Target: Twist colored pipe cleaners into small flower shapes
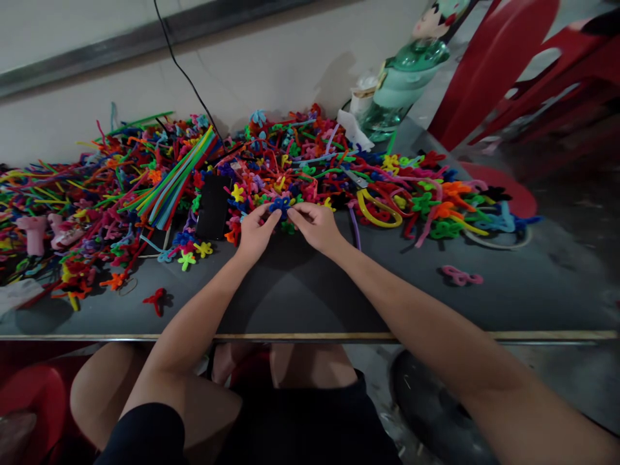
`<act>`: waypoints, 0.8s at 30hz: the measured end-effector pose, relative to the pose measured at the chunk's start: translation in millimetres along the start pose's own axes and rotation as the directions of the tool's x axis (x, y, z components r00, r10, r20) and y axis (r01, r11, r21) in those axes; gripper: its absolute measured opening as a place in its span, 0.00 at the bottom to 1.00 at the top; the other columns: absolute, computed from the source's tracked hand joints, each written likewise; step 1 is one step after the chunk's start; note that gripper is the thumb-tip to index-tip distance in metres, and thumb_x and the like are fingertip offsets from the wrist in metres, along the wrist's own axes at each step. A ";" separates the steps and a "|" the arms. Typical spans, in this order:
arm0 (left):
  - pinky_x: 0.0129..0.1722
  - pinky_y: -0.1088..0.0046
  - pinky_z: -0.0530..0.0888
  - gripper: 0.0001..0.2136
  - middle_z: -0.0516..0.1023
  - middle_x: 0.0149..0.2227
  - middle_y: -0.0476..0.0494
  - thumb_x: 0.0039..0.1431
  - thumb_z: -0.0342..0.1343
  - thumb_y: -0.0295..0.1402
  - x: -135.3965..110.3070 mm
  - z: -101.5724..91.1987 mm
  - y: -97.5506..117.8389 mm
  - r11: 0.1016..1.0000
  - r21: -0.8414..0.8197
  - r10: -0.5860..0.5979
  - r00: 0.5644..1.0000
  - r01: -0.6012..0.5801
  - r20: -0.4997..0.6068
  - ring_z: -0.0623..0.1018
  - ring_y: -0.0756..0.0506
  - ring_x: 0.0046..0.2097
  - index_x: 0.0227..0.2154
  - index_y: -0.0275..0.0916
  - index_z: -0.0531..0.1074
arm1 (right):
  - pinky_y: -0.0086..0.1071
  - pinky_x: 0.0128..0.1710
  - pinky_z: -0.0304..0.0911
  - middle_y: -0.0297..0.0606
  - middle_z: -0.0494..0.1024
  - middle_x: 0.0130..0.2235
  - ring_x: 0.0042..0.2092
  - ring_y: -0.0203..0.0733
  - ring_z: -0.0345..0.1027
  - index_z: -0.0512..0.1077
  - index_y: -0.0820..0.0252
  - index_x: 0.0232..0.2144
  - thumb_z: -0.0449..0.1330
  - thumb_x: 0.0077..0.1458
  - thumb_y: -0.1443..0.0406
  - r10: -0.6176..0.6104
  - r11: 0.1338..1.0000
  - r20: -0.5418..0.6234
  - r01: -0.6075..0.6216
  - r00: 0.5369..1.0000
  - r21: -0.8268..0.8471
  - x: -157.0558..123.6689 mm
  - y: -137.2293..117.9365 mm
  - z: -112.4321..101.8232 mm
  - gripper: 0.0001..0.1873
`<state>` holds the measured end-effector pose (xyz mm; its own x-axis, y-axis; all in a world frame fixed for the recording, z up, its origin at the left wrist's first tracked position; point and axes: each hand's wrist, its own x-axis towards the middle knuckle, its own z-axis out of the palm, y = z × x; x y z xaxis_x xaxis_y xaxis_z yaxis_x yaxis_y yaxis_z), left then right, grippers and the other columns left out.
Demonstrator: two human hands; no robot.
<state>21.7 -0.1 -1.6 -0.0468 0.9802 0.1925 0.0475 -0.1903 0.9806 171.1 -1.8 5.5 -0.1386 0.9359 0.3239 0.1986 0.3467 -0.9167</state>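
My left hand (255,231) and my right hand (317,226) meet over the dark table (300,297), fingers pinched together on a small blue pipe-cleaner flower (279,205). Right behind it spreads a wide heap of coloured pipe-cleaner flowers (310,168) and loose stems. A bundle of straight coloured pipe cleaners (177,177) lies slanted to the left of my hands. A black phone (212,206) rests flat just left of my left hand.
A green bottle with a figurine top (407,77) stands at the back right by the wall. Red plastic chairs (523,71) stand beyond the table's right end. A lone pink piece (462,276) and a red piece (155,300) lie apart. The table's front edge (310,336) crosses above my knees.
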 end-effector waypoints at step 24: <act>0.25 0.77 0.63 0.08 0.70 0.18 0.51 0.47 0.62 0.35 3.3 -6.5 17.9 0.956 -0.077 -0.282 0.959 0.282 0.009 0.66 0.54 0.22 0.20 0.36 0.73 | 0.33 0.34 0.62 0.46 0.76 0.42 0.41 0.44 0.70 0.71 0.62 0.44 0.46 0.64 0.51 -0.352 0.695 0.251 0.432 0.902 -0.575 2.0 2.8 -10.9 0.23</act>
<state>15.9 -0.6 16.8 -0.0491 0.9945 -0.0924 -0.0442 0.0903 0.9949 182.0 1.7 6.1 -0.4385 0.7060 0.5561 0.6365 0.6808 -0.3625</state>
